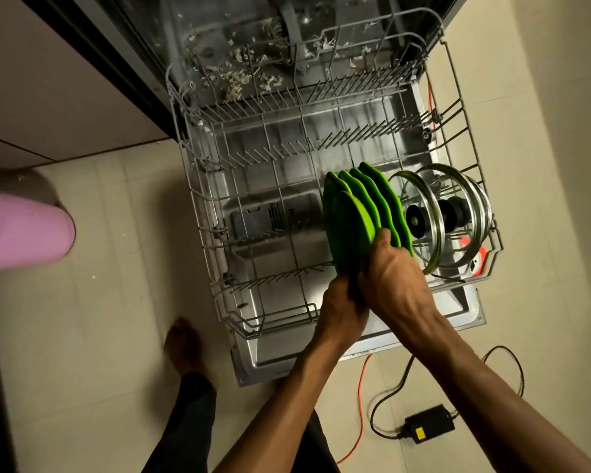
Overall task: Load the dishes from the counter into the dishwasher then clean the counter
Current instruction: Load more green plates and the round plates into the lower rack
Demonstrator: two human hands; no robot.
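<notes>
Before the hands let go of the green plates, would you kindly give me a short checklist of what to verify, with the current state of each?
1. Green plates stand on edge in the rack: ok.
2. Both hands hold the plates: the left hand at the near edge and the right hand with fingers over the rim: ok.
3. Plates clear of the glass lids beside them: cannot tell, they stand very close.
4. Each plate sits in its own slot between tines: cannot tell.
5. Lower rack pulled fully out over the door: ok.
6. Tub floor clean: not ok, white debris lies at the back.

Both hands [369, 288] gripping green plates [355, 213], rack [198, 199]
</notes>
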